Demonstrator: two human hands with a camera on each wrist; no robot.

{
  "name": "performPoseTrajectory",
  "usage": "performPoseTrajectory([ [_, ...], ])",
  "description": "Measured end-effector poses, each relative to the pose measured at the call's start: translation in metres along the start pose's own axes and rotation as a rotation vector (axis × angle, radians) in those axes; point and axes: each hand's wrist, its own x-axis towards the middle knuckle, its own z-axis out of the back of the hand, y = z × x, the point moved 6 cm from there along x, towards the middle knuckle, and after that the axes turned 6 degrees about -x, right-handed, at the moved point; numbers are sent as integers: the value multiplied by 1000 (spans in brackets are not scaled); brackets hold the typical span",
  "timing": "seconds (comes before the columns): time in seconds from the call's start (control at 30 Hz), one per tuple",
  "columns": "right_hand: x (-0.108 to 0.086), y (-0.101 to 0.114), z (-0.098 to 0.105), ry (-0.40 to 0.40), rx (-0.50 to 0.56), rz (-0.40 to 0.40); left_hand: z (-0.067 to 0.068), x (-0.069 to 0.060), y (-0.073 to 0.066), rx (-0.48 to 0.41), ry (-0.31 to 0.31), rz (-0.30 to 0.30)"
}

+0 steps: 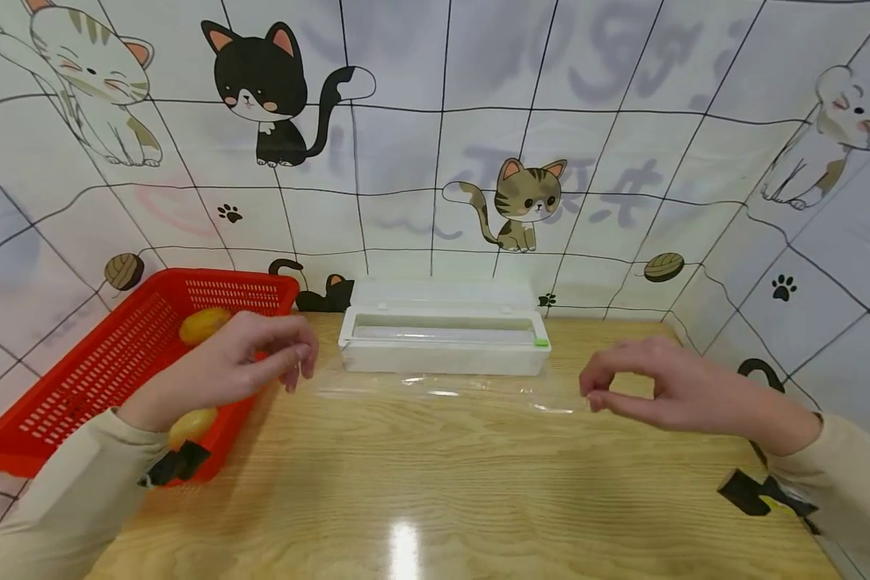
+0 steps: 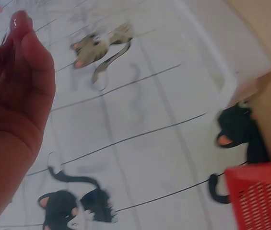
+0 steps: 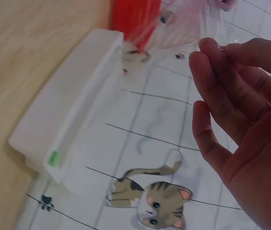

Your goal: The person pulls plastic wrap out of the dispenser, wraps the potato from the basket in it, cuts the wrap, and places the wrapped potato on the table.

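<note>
A clear sheet of cling film (image 1: 445, 392) spans the gap between my two hands, above the wooden table. My left hand (image 1: 250, 360) pinches its left end between thumb and fingers, near the red basket. At the other end, my right hand (image 1: 663, 384) pinches the film between thumb and index finger; the right wrist view shows the film (image 3: 185, 28) running from those fingertips. Behind the sheet stands a white cling film dispenser (image 1: 445, 360), its lid (image 1: 442, 292) raised, with the roll visible inside. A green slider (image 1: 541, 342) sits at its right end.
A red plastic basket (image 1: 43, 403) stands at the left, partly behind my left arm. Inside are a yellow fruit (image 1: 201, 325) and another yellow fruit (image 1: 192, 425). A cat-patterned cloth (image 1: 406, 153) covers the walls behind and beside the wooden table (image 1: 435, 475).
</note>
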Motion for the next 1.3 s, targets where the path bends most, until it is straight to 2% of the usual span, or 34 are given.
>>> performPoseTrajectory([
  [0.13, -11, 1, -42, 135, 134, -65, -34, -21, 19, -107, 127, 60],
  [0.27, -23, 0, -78, 256, 217, -130, -68, -38, 39, -191, 217, 99],
  [0.37, -32, 1, -98, 300, 243, -150, -90, -49, 53, -233, 252, 126],
  [0.5, -43, 2, -121, 322, 252, -163, -113, -60, 68, -222, 266, 108],
  [0.73, -63, 1, -151, 288, 146, -158, -138, -67, 80, -79, 271, 31],
  [0.87, -75, -1, -166, 317, 118, -186, -150, -70, 82, 2, 293, 10],
  [0.97, -81, 0, -176, 338, 87, -183, -156, -72, 84, 62, 325, 37],
  [1.17, -84, 8, -187, 325, 30, -121, -163, -76, 86, 156, 421, 175],
  [1.3, -83, 12, -190, 299, -40, -83, -168, -77, 81, 230, 448, 165],
])
